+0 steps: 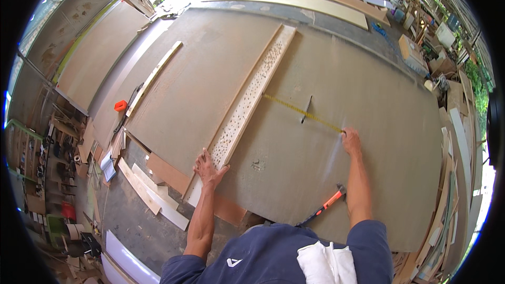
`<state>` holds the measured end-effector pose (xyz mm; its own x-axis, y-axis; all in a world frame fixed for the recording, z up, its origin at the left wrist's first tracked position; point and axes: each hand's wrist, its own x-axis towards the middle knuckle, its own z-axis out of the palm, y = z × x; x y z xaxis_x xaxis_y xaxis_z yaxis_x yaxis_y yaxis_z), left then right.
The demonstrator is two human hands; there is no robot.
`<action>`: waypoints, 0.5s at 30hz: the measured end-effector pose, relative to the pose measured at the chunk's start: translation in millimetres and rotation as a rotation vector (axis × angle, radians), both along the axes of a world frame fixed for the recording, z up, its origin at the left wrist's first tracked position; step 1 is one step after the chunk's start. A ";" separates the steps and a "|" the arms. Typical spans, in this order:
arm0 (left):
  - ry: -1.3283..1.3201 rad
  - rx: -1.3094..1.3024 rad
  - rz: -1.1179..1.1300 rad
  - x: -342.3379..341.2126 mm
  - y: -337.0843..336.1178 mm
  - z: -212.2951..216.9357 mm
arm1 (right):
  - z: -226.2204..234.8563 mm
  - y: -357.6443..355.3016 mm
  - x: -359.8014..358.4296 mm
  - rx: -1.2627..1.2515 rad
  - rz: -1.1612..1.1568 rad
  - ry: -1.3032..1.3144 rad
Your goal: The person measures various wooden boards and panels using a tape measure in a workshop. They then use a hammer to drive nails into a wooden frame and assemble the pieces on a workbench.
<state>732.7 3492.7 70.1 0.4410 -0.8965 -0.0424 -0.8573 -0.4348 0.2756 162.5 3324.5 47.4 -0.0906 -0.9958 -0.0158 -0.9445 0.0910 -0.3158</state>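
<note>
My left hand point(209, 169) rests flat, fingers spread, on the near end of a long pale perforated strip point(251, 94) lying on a large brown board point(342, 142). My right hand point(351, 141) is closed on the end of a yellow measuring tape point(302, 112) stretched across the board from the strip's edge. A thin dark slot or pencil-like mark point(306, 109) crosses the tape near its middle. A hammer with an orange handle point(327, 204) lies on the board by my right forearm.
A second brown board point(194, 79) lies left of the strip, with a pale batten point(153, 76) and an orange object point(120, 105) beside it. Offcuts point(152, 192) litter the floor at lower left. Stacked timber and boxes point(421, 47) crowd the right side.
</note>
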 end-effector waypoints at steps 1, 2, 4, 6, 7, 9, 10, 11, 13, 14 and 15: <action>-0.005 -0.020 -0.001 1.9 3.1 -3.3 | 1.8 0.9 3.9 -0.001 0.011 -0.006; -0.010 -0.039 -0.002 4.2 5.4 -6.5 | 4.2 0.2 7.5 -0.003 0.023 -0.012; 0.006 -0.046 -0.006 3.7 4.7 -7.1 | 1.3 2.6 4.3 -0.060 0.040 -0.021; 0.007 -0.050 -0.014 3.0 5.1 -5.8 | -0.7 2.2 1.5 -0.088 0.050 -0.032; 0.007 -0.054 -0.008 3.5 5.3 -5.9 | -0.9 1.9 1.9 -0.090 0.054 -0.038; 0.008 -0.056 -0.001 3.2 5.4 -6.0 | -2.4 0.9 0.2 -0.091 0.051 -0.046; 0.020 -0.064 -0.002 2.3 5.6 -5.6 | -4.2 0.7 -1.0 -0.089 0.044 -0.047; 0.032 -0.071 -0.004 1.5 5.4 -5.1 | -5.9 0.8 -2.6 -0.088 0.037 -0.048; 0.038 -0.087 -0.002 2.8 7.8 -4.8 | -2.1 1.8 2.8 -0.072 0.033 -0.054; 0.035 -0.095 -0.002 4.3 9.0 -7.2 | -0.3 2.8 5.4 -0.064 0.032 -0.057; 0.035 -0.106 -0.006 4.3 8.5 -8.2 | 0.2 3.0 4.5 -0.055 0.031 -0.051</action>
<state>737.0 3501.1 61.8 0.4357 -0.8993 0.0374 -0.8488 -0.3966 0.3497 167.1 3327.4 47.6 -0.0600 -0.9976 0.0355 -0.9291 0.0429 -0.3673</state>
